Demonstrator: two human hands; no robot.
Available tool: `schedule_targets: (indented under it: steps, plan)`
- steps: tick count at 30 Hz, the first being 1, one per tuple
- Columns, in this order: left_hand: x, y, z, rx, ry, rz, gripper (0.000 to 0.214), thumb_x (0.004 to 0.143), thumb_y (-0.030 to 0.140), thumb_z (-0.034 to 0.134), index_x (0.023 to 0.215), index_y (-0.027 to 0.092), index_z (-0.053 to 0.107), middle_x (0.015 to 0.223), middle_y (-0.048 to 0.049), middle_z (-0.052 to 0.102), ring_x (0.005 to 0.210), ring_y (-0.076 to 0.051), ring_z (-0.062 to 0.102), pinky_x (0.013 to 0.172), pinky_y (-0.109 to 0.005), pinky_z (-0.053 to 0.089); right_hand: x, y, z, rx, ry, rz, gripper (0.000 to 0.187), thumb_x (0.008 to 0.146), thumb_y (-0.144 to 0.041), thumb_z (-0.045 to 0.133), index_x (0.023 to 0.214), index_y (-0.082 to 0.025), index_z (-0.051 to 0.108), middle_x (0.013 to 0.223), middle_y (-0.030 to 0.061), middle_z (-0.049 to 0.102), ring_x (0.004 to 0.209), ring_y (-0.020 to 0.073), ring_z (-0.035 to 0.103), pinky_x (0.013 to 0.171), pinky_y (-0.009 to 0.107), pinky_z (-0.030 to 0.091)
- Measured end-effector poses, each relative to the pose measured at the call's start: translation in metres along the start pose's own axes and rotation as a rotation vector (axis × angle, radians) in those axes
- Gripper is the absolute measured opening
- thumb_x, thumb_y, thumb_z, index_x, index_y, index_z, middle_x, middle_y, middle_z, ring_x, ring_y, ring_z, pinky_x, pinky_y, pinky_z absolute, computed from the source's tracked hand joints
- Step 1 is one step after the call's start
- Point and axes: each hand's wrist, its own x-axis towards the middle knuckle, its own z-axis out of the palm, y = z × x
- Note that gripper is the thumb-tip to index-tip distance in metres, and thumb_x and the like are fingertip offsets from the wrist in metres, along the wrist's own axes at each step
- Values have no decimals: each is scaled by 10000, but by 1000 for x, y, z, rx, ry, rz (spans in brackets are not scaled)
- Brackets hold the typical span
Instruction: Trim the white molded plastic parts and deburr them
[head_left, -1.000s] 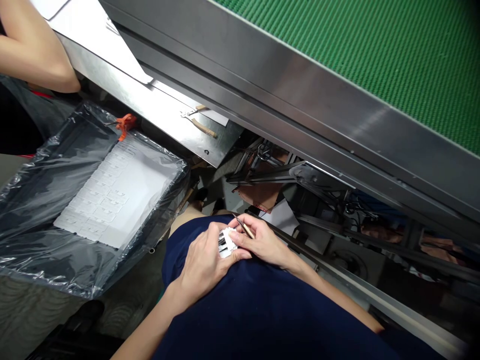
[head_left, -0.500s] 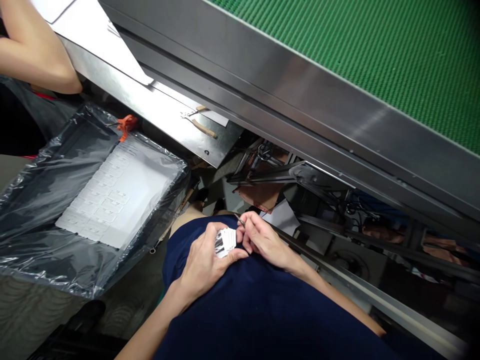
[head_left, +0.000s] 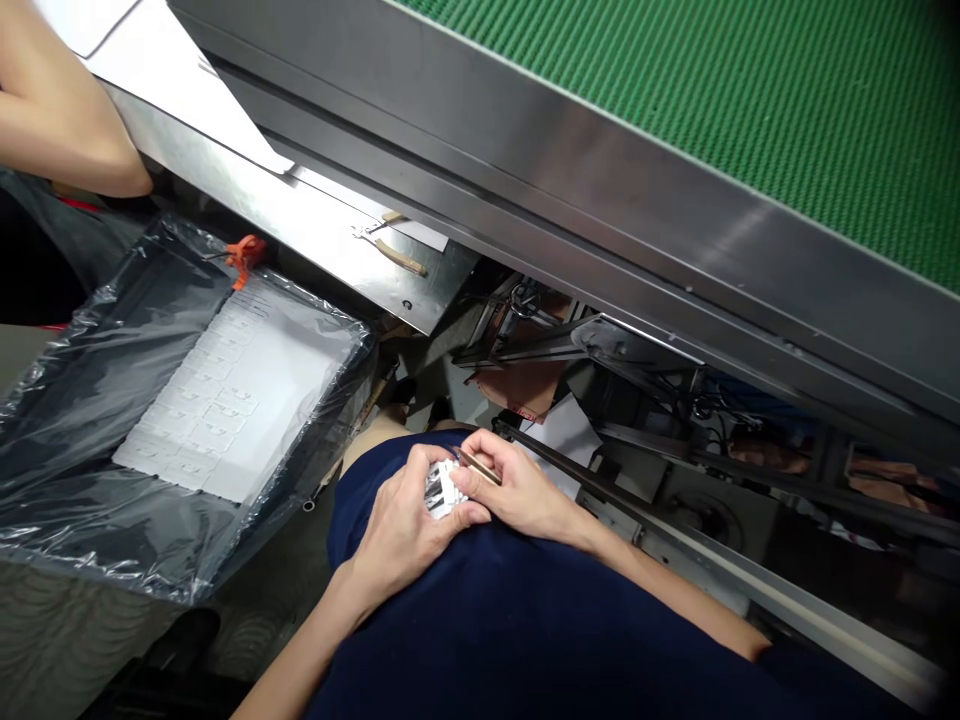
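Seen from the head camera, looking down at a lap in dark blue cloth (head_left: 525,640), the person's two hands meet just above it, near the middle of the scene. The left hand (head_left: 401,525) has its grip clenched around a small white part with dark slots (head_left: 441,492), fingers curled over it from the left. The right hand (head_left: 521,490) touches that part from the right, and its grip pinches a thin brown stick-like tool (head_left: 476,466) whose tip lies against the top of the part. To the left, well apart from the hands, a dark tray wrapped in clear plastic film (head_left: 97,400) holds a flat white sheet of small moulded pieces (head_left: 232,400). An orange clip (head_left: 244,255) sits at the tray's far edge. Beyond the tray runs a steel counter (head_left: 315,220) with a small brown-handled tool (head_left: 397,258) lying on it. Further away, a green conveyor belt (head_left: 750,110) crosses the far right. At the far left, another person's bare arm (head_left: 60,110) rests by the counter.
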Motion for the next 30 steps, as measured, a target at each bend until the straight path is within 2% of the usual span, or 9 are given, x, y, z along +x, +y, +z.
schedule_targets:
  steps: [5, 8, 10, 15, 23, 30]
  plan:
    - [1, -2, -1, -153, 2, 61, 469, 742, 555, 623, 1036, 244, 432, 1083, -47, 587, 882, -206, 596, 724, -306, 455, 3, 1, 3, -37, -16, -46, 311, 840, -494, 525, 857, -191, 454, 699, -49, 464, 611, 71, 391, 552, 192, 319]
    - [1, -4, 0, -174, 10, 32, 516, 719, 587, 626, 1046, 235, 439, 985, -38, 603, 832, -208, 590, 690, -306, 446, -1, 0, 2, -95, -42, -93, 300, 887, -501, 437, 894, -201, 443, 677, -50, 480, 582, 74, 397, 539, 197, 315]
    - [1, -6, 1, -162, 27, -4, 543, 696, 593, 645, 1043, 228, 443, 908, -28, 604, 781, -206, 579, 659, -306, 435, -5, -2, 2, -177, -10, -98, 291, 917, -486, 374, 922, -207, 456, 670, -46, 499, 575, 79, 416, 547, 207, 319]
    - [0, -10, 3, -213, 61, -52, 545, 665, 535, 706, 1037, 233, 446, 979, -34, 587, 867, -214, 564, 744, -331, 429, -15, -6, 1, -438, 134, -98, 264, 917, -456, 396, 952, -221, 512, 722, -25, 564, 614, 92, 484, 603, 221, 337]
    - [-1, -7, 3, -255, 44, -122, 628, 535, 392, 831, 1008, 253, 444, 975, -1, 570, 856, -200, 563, 760, -326, 436, -14, -3, 2, -634, 62, -93, 371, 891, -565, 378, 889, -220, 516, 693, -25, 592, 587, 100, 487, 557, 220, 285]
    - [-1, -10, 4, -248, 56, -122, 592, 578, 400, 804, 1021, 236, 448, 976, -15, 575, 875, -207, 562, 767, -331, 428, -13, 0, 7, -743, 125, -180, 352, 900, -545, 385, 828, -213, 479, 683, -35, 591, 551, 84, 458, 516, 219, 216]
